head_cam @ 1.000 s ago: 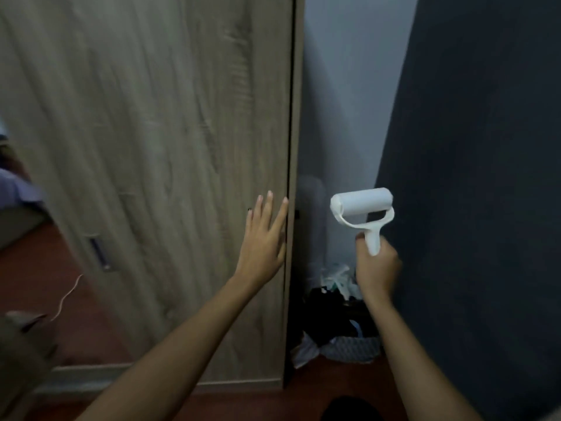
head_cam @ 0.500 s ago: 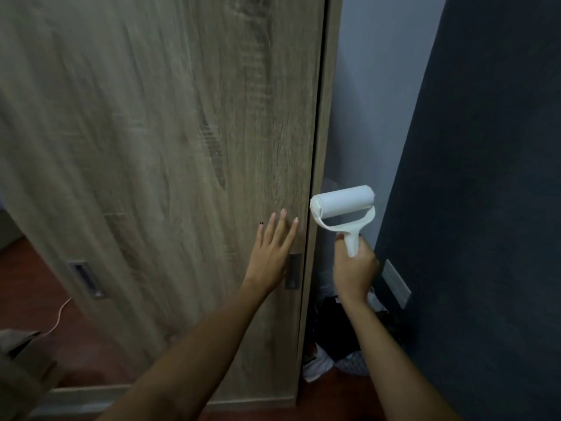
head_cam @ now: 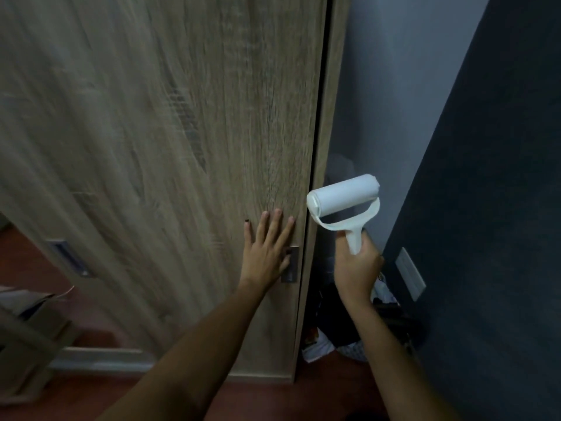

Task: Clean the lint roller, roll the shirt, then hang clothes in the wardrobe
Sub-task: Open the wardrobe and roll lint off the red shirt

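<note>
The left hand (head_cam: 267, 250) lies flat against the wooden wardrobe door (head_cam: 182, 147), fingers straight and spread, the palm just beside the dark recessed pull (head_cam: 290, 264) near the door's right edge. The right hand (head_cam: 356, 268) is curled round the white handle of the lint roller (head_cam: 344, 199), holding it upright in the air, the roll tilted, its left end lower, just right of the door's edge and in front of the pale wall (head_cam: 394, 86). The roll looks clean and white.

A second recessed pull (head_cam: 68, 258) sits lower left on the door, blurred. To the right stands a dark panel (head_cam: 501, 208) with a pale switch plate (head_cam: 410, 274) on it. Between the door's edge and that panel, on the reddish floor (head_cam: 318, 387), lies a heap of dark clothes (head_cam: 337, 314) with some white and patterned pieces; what they are cannot be told. At the lower left corner of the view a cardboard box (head_cam: 27, 329) stands on the floor, and a thin cord (head_cam: 68, 291) shows above it.
</note>
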Tool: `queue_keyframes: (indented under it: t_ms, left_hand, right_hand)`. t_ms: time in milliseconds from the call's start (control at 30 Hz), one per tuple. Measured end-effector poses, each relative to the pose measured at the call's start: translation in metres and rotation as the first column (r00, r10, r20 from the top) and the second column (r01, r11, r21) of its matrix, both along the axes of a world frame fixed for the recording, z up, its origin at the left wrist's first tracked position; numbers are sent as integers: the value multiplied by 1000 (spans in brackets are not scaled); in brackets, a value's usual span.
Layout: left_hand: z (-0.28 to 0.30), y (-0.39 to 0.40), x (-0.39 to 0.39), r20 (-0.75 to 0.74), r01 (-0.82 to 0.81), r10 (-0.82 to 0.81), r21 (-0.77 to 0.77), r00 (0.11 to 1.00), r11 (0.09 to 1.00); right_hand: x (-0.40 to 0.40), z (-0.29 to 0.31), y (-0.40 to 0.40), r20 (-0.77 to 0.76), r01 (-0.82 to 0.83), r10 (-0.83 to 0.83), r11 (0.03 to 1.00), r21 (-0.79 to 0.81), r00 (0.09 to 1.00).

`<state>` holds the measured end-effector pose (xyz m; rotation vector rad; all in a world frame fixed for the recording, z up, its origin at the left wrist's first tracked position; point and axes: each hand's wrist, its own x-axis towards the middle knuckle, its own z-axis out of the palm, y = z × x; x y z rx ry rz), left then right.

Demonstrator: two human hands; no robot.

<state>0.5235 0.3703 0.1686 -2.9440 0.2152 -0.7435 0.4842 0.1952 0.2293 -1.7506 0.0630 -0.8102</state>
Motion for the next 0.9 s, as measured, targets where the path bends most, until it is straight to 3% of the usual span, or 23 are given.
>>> queue_keyframes:
  t_ms: [400, 733, 900]
  left_hand:
    - [-5, 13, -4, 74, -77, 77, 1, 994, 997]
    - [-6, 101, -21, 55, -196, 198, -34, 979, 980]
    - [6, 142, -37, 88, -234, 248, -144, 965, 961]
  right_hand:
    - [-5, 8, 17, 29, -43, 41, 996, 77, 999]
    - [-18, 23, 59, 120, -294, 292, 956, 0, 949]
    - [-10, 32, 101, 91, -399, 399, 917, -12, 913]
